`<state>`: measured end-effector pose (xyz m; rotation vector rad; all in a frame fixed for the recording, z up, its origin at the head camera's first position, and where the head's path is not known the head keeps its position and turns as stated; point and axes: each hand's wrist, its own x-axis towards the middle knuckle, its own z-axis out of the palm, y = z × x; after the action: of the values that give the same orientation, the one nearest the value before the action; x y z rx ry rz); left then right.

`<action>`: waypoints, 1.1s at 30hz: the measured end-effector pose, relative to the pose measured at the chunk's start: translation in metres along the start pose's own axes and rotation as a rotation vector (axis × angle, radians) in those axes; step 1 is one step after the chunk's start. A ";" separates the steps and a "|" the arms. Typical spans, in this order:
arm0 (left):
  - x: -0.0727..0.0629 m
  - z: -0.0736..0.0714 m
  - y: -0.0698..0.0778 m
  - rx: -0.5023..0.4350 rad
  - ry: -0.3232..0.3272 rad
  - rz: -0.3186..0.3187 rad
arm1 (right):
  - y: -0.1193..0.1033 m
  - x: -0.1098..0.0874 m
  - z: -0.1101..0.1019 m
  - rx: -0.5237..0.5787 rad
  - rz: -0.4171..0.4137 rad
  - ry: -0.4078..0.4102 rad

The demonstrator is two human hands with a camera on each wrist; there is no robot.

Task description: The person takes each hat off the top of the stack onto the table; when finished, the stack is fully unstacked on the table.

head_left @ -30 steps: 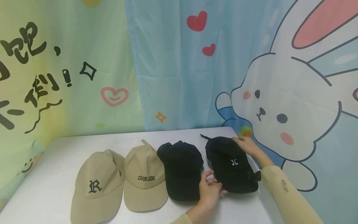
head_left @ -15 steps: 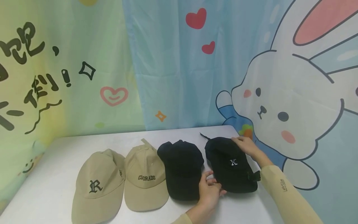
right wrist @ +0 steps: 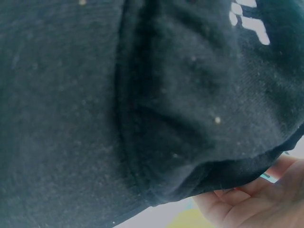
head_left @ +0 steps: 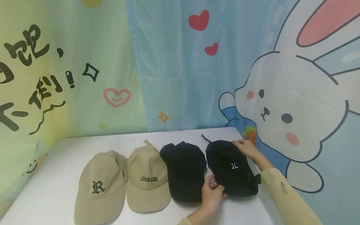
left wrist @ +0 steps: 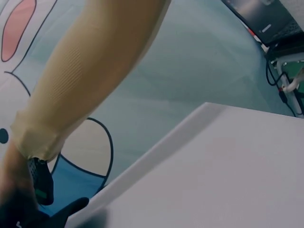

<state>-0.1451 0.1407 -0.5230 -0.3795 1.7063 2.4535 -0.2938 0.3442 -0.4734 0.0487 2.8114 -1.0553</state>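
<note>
A black baseball cap with a small white logo (head_left: 230, 175) lies at the right end of a row of caps, brim toward me. My left hand (head_left: 211, 194) pinches the left edge of its brim, between this cap and a plain black cap (head_left: 184, 172). At the back right of the crown, my right hand (head_left: 247, 150) grips the edge; its fingertips are partly hidden. The right wrist view is filled by the dark cap fabric (right wrist: 71, 118), with a hand (right wrist: 256, 199) at the crown's edge. A beige sleeve (left wrist: 90, 71) crosses the left wrist view.
Left of the black caps lie a beige cap marked COLORADO (head_left: 147, 181) and a beige cap with an R (head_left: 101, 187). All rest on a white table (head_left: 62, 162). Behind hangs a printed curtain (head_left: 174, 78). Dark equipment (left wrist: 270, 23) stands beyond the table.
The black cap with the logo has shifted slightly left and toward me, closer to the plain black cap, both hands staying on it. The view has swayed a little; the other caps lie as before.
</note>
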 end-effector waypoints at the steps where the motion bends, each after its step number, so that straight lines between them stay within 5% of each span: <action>1: -0.001 0.000 0.000 0.007 0.000 -0.005 | 0.001 0.000 0.001 -0.003 -0.003 -0.003; 33: -0.017 -0.005 0.015 0.082 -0.093 -0.091 | 0.006 0.004 0.019 -0.058 -0.013 0.014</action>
<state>-0.1318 0.1313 -0.5060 -0.3208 1.7060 2.2920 -0.2953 0.3360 -0.4917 0.0324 2.8565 -0.9786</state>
